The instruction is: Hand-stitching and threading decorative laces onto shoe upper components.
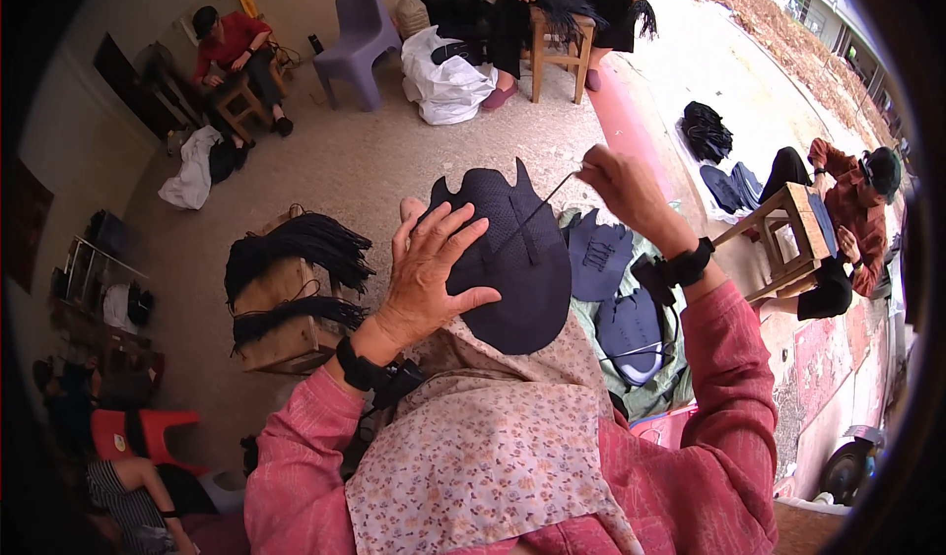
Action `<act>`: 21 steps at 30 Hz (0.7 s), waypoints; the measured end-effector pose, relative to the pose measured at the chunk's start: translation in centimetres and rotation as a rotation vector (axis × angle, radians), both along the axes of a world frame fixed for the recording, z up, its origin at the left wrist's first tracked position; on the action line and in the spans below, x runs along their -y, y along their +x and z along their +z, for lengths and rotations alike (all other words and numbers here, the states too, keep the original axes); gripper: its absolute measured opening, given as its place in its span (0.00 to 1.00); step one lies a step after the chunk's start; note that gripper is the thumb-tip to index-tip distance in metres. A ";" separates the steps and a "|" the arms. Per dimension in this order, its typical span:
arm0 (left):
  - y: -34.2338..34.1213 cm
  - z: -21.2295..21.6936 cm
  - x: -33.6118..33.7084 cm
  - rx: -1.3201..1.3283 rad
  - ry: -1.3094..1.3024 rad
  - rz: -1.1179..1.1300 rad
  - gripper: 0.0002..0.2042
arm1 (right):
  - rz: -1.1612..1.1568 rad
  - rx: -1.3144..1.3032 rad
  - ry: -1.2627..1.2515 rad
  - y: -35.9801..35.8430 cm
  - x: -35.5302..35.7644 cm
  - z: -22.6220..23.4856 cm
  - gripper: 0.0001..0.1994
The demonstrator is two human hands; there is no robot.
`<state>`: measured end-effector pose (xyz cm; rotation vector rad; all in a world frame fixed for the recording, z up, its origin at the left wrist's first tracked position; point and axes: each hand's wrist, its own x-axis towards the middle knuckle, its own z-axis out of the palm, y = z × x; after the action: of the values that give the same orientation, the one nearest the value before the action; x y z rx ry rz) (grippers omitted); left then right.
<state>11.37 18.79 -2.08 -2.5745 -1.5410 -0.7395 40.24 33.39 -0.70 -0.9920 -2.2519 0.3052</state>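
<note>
A black shoe upper (512, 289) lies flat over my lap, its two pointed tips facing away from me. My left hand (426, 269) rests on its left side with the fingers spread and the thumb stretched across the surface. Above its upper right, my right hand (626, 195) is closed in a pinch on a dark shoelace (560, 191). The lace runs taut and slanting from the pinch down to the slit area of the upper. What lies under the upper is hidden, apart from a patterned apron (483, 447) below it.
At left, bundles of black laces (296, 245) lie on a wooden stool (281, 304). More shoe uppers (631, 328) sit on a green sack (675, 363) at right. Beyond are a purple chair (357, 48), white sacks (443, 77) and several seated people, some by wooden stools.
</note>
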 end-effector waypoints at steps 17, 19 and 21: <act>-0.7 0.7 3.2 0.278 -0.248 0.077 0.10 | 0.133 -0.677 -1.132 -1.6 9.9 -4.8 0.11; -1.0 2.1 3.9 0.536 -0.689 0.108 0.10 | 0.257 -0.793 -0.910 -1.6 8.9 -5.0 0.09; -2.2 4.4 4.6 0.461 -0.775 0.078 0.11 | 0.276 -0.772 -0.875 -2.0 8.1 -3.3 0.11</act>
<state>9.12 14.24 2.34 -2.9426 -2.4638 -0.9119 38.24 25.24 -4.00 -0.7364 -1.4912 1.5850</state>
